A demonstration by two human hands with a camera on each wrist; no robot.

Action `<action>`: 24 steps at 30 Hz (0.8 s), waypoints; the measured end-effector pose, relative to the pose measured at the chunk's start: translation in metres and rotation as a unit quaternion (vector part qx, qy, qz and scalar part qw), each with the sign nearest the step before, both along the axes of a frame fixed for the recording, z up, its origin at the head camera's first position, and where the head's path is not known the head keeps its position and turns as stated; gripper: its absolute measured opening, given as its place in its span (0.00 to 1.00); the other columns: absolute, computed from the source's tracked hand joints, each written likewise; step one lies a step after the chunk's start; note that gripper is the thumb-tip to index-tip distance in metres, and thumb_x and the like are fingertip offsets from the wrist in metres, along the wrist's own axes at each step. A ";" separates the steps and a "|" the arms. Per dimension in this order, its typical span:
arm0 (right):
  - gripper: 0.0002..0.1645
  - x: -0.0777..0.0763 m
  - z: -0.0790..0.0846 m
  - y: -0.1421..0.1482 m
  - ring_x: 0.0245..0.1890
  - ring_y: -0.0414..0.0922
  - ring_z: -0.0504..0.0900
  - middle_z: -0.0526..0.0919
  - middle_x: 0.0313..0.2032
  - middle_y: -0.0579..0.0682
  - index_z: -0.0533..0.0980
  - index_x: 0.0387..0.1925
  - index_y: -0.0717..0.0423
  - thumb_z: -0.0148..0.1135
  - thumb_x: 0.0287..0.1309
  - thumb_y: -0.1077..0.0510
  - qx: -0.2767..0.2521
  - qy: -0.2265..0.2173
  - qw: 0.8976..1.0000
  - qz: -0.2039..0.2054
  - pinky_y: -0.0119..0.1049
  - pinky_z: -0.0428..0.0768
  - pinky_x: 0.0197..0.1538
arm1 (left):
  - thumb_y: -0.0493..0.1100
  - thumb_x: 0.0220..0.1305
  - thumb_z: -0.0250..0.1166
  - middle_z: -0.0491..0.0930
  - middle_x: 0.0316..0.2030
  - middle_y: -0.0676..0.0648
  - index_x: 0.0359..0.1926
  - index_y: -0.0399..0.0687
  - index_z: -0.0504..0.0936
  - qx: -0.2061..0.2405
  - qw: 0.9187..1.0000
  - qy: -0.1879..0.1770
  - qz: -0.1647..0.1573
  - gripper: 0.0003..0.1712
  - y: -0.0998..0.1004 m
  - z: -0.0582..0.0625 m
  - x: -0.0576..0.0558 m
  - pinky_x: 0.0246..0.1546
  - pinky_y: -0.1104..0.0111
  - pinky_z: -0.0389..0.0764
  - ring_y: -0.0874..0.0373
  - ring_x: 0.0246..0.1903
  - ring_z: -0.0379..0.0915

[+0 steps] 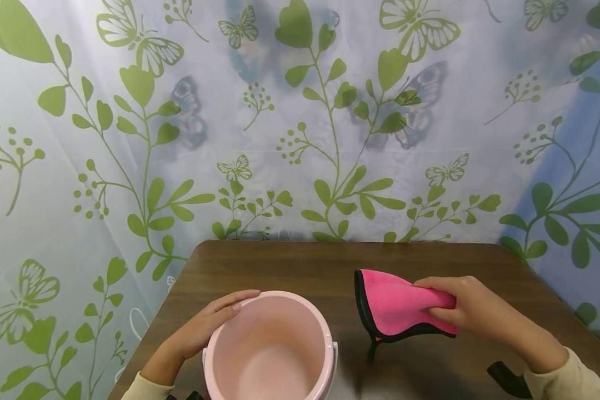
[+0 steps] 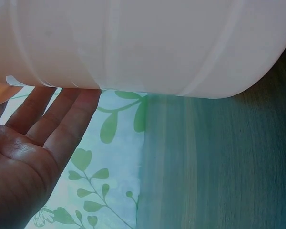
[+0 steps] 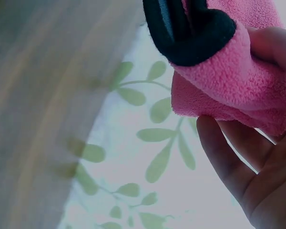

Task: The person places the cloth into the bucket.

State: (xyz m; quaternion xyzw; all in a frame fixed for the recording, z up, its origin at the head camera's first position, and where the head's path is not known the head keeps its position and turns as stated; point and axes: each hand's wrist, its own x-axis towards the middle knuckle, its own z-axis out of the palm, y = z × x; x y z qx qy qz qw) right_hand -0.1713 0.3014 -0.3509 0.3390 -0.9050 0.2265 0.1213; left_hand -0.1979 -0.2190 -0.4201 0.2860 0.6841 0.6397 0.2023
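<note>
A pale pink bucket (image 1: 272,355) stands upright at the front of the wooden table, its mouth facing up and nothing visible inside. My left hand (image 1: 205,322) holds the bucket's left rim, thumb over the edge and fingers along the outside. In the left wrist view those fingers (image 2: 69,119) lie fairly straight against the bucket wall (image 2: 148,47), their tips hidden. To the right, my right hand (image 1: 472,305) pinches a bunched bright pink cloth (image 1: 392,305) with black edging, held over the table. The right wrist view shows the cloth's fluffy surface (image 3: 219,88) between thumb and fingers.
The dark brown wooden table (image 1: 290,261) extends behind both hands. A white curtain (image 1: 280,139) with green leaves and butterflies hangs along the back and sides. A white handle mount (image 1: 335,350) sits on the bucket's right side. A black strap-like object (image 1: 509,380) is near the right sleeve.
</note>
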 end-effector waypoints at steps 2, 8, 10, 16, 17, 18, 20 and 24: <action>0.25 -0.002 0.008 -0.005 0.26 0.29 0.70 0.83 0.38 0.32 0.83 0.51 0.43 0.79 0.51 0.62 0.002 0.007 1.000 -0.002 0.29 0.70 0.28 | 0.43 0.83 0.45 0.71 0.68 0.44 0.76 0.41 0.64 0.000 1.000 0.000 0.000 0.26 0.000 0.000 0.000 0.57 0.64 0.77 0.55 0.62 0.73; 0.25 -0.010 0.030 -0.023 0.25 0.30 0.71 0.82 0.38 0.31 0.83 0.51 0.39 0.78 0.53 0.63 0.000 0.001 1.000 0.000 0.29 0.71 0.28 | 0.43 0.83 0.45 0.70 0.69 0.43 0.76 0.42 0.64 0.008 1.000 -0.007 -0.003 0.26 0.000 0.001 0.000 0.56 0.63 0.77 0.53 0.62 0.72; 0.24 -0.014 0.035 -0.029 0.24 0.30 0.71 0.83 0.39 0.32 0.83 0.51 0.41 0.77 0.53 0.63 -0.003 0.006 1.000 0.010 0.29 0.72 0.28 | 0.43 0.83 0.45 0.70 0.69 0.42 0.76 0.41 0.63 0.011 1.000 -0.009 -0.005 0.26 0.000 0.001 0.000 0.57 0.63 0.77 0.53 0.62 0.72; 0.22 -0.020 0.048 -0.043 0.20 0.28 0.65 0.83 0.36 0.32 0.84 0.50 0.43 0.76 0.54 0.63 -0.008 0.024 1.000 0.017 0.29 0.70 0.26 | 0.44 0.83 0.46 0.69 0.69 0.39 0.76 0.40 0.63 0.011 1.000 -0.013 -0.004 0.27 0.001 0.002 0.000 0.56 0.62 0.78 0.53 0.62 0.72; 0.22 -0.020 0.050 -0.045 0.19 0.28 0.64 0.83 0.35 0.33 0.84 0.50 0.43 0.76 0.54 0.63 -0.010 0.023 1.000 0.017 0.29 0.70 0.25 | 0.44 0.83 0.46 0.69 0.69 0.38 0.76 0.39 0.63 0.010 1.000 -0.012 -0.004 0.27 0.001 0.002 0.000 0.56 0.62 0.78 0.52 0.62 0.72; 0.21 -0.021 0.051 -0.047 0.18 0.28 0.64 0.83 0.35 0.33 0.84 0.50 0.43 0.76 0.55 0.63 -0.010 0.023 1.000 0.018 0.29 0.70 0.24 | 0.44 0.83 0.46 0.69 0.69 0.38 0.76 0.40 0.63 0.008 1.000 -0.012 -0.003 0.27 0.001 0.002 0.000 0.56 0.62 0.78 0.52 0.62 0.72; 0.20 -0.021 0.055 -0.053 0.19 0.29 0.65 0.84 0.35 0.34 0.84 0.50 0.42 0.75 0.56 0.62 -0.011 0.019 1.000 0.021 0.30 0.70 0.24 | 0.44 0.83 0.46 0.68 0.69 0.38 0.76 0.40 0.63 0.004 1.000 -0.010 -0.001 0.27 0.001 0.002 0.000 0.56 0.62 0.78 0.53 0.62 0.73; 0.22 -0.022 0.063 -0.065 0.18 0.27 0.60 0.81 0.30 0.32 0.84 0.49 0.41 0.73 0.55 0.65 -0.010 0.031 0.998 0.046 0.29 0.67 0.22 | 0.44 0.83 0.46 0.69 0.69 0.39 0.76 0.40 0.63 0.006 1.000 -0.010 -0.001 0.27 0.001 0.002 0.001 0.56 0.62 0.78 0.53 0.62 0.73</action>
